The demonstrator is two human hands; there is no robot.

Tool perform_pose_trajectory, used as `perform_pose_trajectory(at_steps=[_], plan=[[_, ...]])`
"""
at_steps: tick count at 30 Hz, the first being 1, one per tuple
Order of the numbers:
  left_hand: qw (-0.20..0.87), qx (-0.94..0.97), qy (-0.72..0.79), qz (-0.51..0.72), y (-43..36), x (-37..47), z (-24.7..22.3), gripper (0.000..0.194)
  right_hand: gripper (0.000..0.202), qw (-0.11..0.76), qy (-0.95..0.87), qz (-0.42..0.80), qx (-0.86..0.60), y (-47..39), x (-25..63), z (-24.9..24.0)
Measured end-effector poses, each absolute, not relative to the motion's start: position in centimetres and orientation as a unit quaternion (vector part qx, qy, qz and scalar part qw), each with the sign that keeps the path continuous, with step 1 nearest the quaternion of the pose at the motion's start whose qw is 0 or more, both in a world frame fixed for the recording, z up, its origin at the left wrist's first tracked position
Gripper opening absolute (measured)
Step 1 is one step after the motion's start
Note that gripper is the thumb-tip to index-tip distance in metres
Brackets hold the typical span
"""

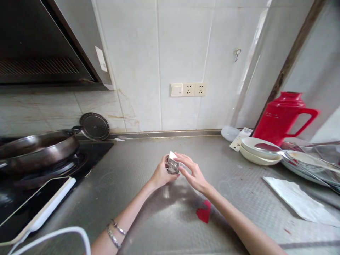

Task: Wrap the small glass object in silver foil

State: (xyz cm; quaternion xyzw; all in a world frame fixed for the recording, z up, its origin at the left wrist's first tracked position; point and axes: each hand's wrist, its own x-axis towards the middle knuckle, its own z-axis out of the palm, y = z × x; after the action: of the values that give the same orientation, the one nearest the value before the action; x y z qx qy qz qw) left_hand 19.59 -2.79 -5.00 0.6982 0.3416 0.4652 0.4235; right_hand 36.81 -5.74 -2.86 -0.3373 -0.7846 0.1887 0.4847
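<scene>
Near the middle of the metal counter (138, 166), my left hand (161, 174) is wrapped round a small clear glass object (172, 167). A white piece (172, 155) sticks up at its top. My right hand (193, 174) touches the white piece and the glass from the right, its fingers spread apart; whether it grips the piece is hard to tell. Below the hands, a torn red scrap (204, 211) lies on the counter beside my right forearm.
On the left, a pan (39, 148) sits on the stove, with a phone (32, 209) and white cable in front. To the right are a red thermos (281, 117), stacked bowls (259, 159), plates and a white napkin (302, 200). Sockets (188, 89) are on the wall.
</scene>
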Motion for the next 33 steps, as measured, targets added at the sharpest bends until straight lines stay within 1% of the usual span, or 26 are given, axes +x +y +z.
perform_pose_trajectory(at_steps=[6,9,11,14,16,18,21,23,26,28,30,33], plan=[[0.383,0.726,0.362,0.441,-3.4,19.8,-4.3,0.081,0.035,0.492,-0.732,0.235,-0.408,-5.0,37.1,-3.2],[0.378,0.732,0.356,0.441,-3.5,19.8,-4.2,0.082,0.032,0.511,-0.733,0.218,-0.393,-5.2,37.2,-3.0],[0.378,0.736,0.351,0.439,-3.5,19.8,-4.3,0.078,0.030,0.510,-0.757,0.187,-0.364,-5.5,37.2,-2.8],[0.380,0.743,0.344,0.430,-3.6,19.9,-4.6,0.068,0.028,0.476,-0.803,0.135,-0.332,-5.8,37.1,-2.7],[0.382,0.743,0.344,0.428,-3.7,20.0,-4.7,0.067,0.029,0.458,-0.817,0.109,-0.333,-5.7,37.1,-2.8],[0.381,0.740,0.351,0.429,-3.8,20.0,-4.6,0.070,0.030,0.458,-0.812,0.099,-0.349,-5.4,37.3,-3.0],[0.375,0.738,0.354,0.435,-4.0,20.1,-4.4,0.074,0.029,0.480,-0.797,0.098,-0.353,-5.3,37.5,-3.0],[0.373,0.741,0.351,0.433,-3.9,20.1,-4.2,0.070,0.027,0.486,-0.800,0.099,-0.337,-5.4,37.4,-2.8],[0.373,0.750,0.345,0.425,-3.8,20.1,-4.3,0.062,0.026,0.460,-0.828,0.093,-0.308,-5.9,37.2,-2.5],[0.370,0.757,0.340,0.417,-3.9,20.1,-4.4,0.060,0.028,0.445,-0.836,0.083,-0.309,-5.9,37.1,-2.5],[0.359,0.760,0.347,0.417,-3.9,20.0,-4.4,0.065,0.030,0.447,-0.827,0.082,-0.332,-5.6,37.2,-2.7],[0.344,0.752,0.363,0.430,-4.1,20.0,-4.1,0.076,0.031,0.473,-0.798,0.100,-0.360,-5.2,37.5,-2.9]])
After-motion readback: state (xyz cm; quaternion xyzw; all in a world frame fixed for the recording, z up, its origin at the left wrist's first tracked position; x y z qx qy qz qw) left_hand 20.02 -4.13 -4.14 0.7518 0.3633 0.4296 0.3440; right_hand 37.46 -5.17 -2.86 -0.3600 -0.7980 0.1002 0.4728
